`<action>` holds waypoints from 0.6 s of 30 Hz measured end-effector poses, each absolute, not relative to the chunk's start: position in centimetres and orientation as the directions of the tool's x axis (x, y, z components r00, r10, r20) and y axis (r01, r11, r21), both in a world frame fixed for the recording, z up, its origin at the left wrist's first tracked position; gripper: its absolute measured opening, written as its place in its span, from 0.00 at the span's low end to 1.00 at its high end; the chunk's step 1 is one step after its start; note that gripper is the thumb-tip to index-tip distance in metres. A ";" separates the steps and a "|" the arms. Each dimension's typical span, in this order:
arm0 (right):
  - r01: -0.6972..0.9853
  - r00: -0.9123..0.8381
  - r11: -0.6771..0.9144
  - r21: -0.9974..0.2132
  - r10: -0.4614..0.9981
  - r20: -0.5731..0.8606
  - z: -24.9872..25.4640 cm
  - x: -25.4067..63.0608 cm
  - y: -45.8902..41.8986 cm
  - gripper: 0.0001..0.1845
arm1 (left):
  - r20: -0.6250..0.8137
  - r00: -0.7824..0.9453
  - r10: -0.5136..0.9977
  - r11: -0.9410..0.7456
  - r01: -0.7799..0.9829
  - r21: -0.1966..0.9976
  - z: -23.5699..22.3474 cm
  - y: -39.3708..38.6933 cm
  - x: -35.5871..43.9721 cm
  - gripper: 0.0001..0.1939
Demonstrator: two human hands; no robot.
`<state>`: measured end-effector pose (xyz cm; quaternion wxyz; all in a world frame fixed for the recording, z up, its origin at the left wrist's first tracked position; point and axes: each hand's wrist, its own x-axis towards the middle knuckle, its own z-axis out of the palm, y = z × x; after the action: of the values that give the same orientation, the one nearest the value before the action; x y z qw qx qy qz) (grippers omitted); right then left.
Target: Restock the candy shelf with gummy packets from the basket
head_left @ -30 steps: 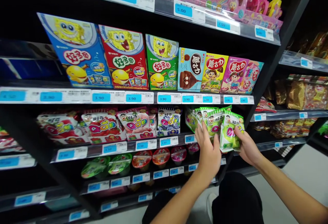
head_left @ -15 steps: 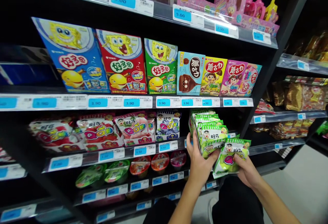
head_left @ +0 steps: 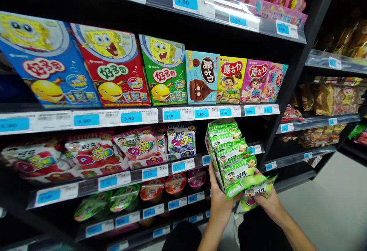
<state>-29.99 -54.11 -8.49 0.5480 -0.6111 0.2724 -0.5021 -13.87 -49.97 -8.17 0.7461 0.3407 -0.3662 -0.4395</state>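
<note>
My left hand (head_left: 220, 201) is wrapped round the lower left of an open box (head_left: 215, 167) filled with a row of green gummy candy bags (head_left: 236, 153). The box is tilted toward me, its far end reaching the lower candy shelf. My right hand (head_left: 271, 205) pinches a single green candy bag (head_left: 255, 193) just below the front right of the box. That bag is tipped over and partly hidden by the fingers and the box. Some fingertips of my right hand are behind the box's front bags.
Pink and red gummy bags (head_left: 99, 153) and a blueberry one (head_left: 181, 140) line the same shelf on the left. Snack boxes (head_left: 162, 69) stand above, jelly cups (head_left: 151, 186) below. A black shelf upright (head_left: 292, 71) rises at the right, beside the floor (head_left: 335, 189).
The box has come down and tilted so more of its bags show. The single bag in my right hand has dropped lower and tipped, now partly behind the box. The view has moved closer to the shelf.
</note>
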 end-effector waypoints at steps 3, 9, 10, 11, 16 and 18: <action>0.185 0.349 -0.222 -0.957 -0.896 0.276 -8.6 -30.0 -53.8 0.43 | 0.225 0.405 -0.886 0.398 0.416 0.818 -8.8 -50.1 -14.3 0.71; 0.094 0.245 -0.285 -0.954 -0.922 0.300 -9.1 -31.3 -53.7 0.31 | 0.146 0.432 -0.890 0.362 0.474 0.803 -7.3 -49.4 -15.6 0.69; 0.073 0.255 -0.282 -0.957 -0.922 0.291 -9.0 -31.6 -53.5 0.32 | 0.128 0.433 -0.892 0.351 0.488 0.799 -7.0 -49.3 -15.7 0.68; 0.056 0.272 -0.271 -0.961 -0.922 0.276 -8.8 -31.8 -53.3 0.32 | 0.117 0.439 -0.891 0.349 0.497 0.794 -6.9 -49.2 -15.8 0.67; 0.126 0.325 -0.209 -0.970 -0.915 0.239 -8.0 -33.1 -52.3 0.26 | 0.181 0.457 -0.871 0.409 0.470 0.782 -8.4 -49.5 -15.3 0.66; 0.190 0.329 -0.175 -0.966 -0.916 0.231 -7.9 -33.5 -52.4 0.25 | 0.235 0.464 -0.854 0.453 0.443 0.773 -9.3 -49.7 -14.8 0.65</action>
<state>-33.52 -52.36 -7.89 0.5636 -0.5890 0.3079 -0.4906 -14.85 -49.69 -9.29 0.7915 0.3248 -0.3163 -0.4097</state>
